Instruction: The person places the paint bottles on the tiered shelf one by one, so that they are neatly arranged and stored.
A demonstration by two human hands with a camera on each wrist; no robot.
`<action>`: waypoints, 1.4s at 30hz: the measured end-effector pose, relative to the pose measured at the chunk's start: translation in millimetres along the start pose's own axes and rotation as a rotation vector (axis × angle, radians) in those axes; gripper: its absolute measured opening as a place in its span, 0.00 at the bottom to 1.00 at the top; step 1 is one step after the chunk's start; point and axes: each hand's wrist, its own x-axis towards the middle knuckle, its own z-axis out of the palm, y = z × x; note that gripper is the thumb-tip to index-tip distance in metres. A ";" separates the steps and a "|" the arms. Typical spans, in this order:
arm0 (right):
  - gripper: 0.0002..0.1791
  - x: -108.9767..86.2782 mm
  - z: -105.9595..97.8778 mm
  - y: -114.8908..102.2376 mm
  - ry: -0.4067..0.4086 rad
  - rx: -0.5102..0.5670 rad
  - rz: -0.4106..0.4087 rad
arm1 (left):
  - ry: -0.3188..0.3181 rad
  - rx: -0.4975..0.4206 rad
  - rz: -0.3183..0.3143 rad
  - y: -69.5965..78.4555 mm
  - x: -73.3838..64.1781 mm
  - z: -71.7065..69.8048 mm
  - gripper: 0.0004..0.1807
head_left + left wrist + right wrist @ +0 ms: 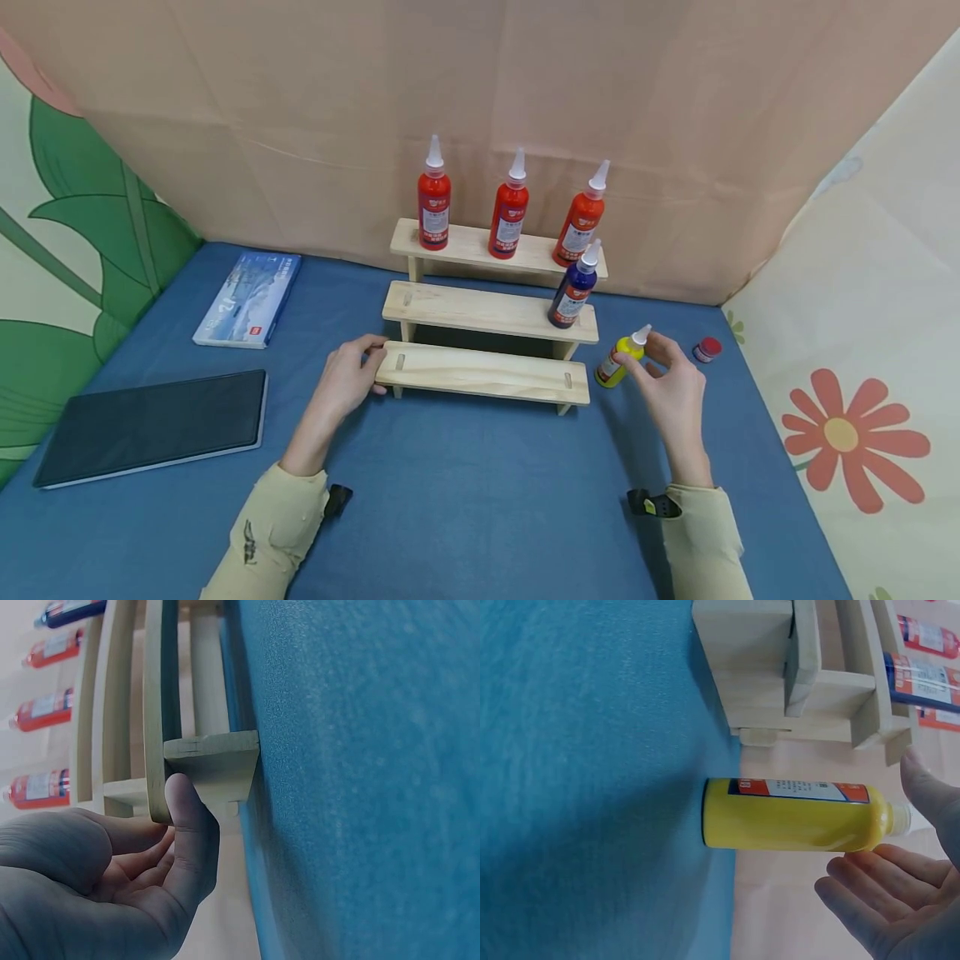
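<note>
My left hand (347,379) pinches the left end of the lowest step of a three-tier wooden display rack (480,371), thumb at the front edge in the left wrist view. At the rack's right, a yellow paint bottle (613,363) with a white nozzle stands upright on the blue cloth. My right hand (667,383) is beside that bottle, thumb and fingers spread around its neck and shoulder; the right wrist view shows a gap at the thumb. A dark blue bottle (572,298) stands on the middle step's right end. Three red bottles (434,210) line the top step.
A small red-lidded jar (707,349) sits right of my right hand. On the left lie a blue-and-white box (247,300) and a dark flat tablet-like slab (153,427). A beige cloth backdrop (315,150) rises close behind the rack; a flower-printed panel (862,350) borders the right.
</note>
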 end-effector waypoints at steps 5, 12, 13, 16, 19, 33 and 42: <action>0.34 -0.1 3.7 2.9 -0.002 -0.015 -0.007 | -0.003 -0.002 -0.008 0.4 0.3 0.3 0.20; 0.33 -0.1 8.0 5.1 -0.003 -0.033 -0.016 | -0.004 0.005 -0.014 1.6 0.5 0.4 0.20; 0.32 -0.1 8.6 5.4 0.001 -0.033 -0.018 | -0.004 0.006 -0.014 1.6 0.5 0.5 0.21; 0.30 0.7 10.0 6.1 0.015 -0.030 -0.027 | -0.003 0.008 -0.011 1.5 0.8 0.8 0.20; 0.30 1.0 11.3 6.4 0.019 -0.032 -0.031 | -0.003 0.008 -0.010 1.1 0.9 1.1 0.20; 0.30 0.6 18.0 5.2 0.043 -0.028 -0.019 | 0.002 -0.005 -0.011 1.7 0.4 1.0 0.20; 0.27 1.6 20.7 9.7 0.073 -0.021 -0.025 | 0.003 -0.002 -0.003 1.9 0.0 0.7 0.20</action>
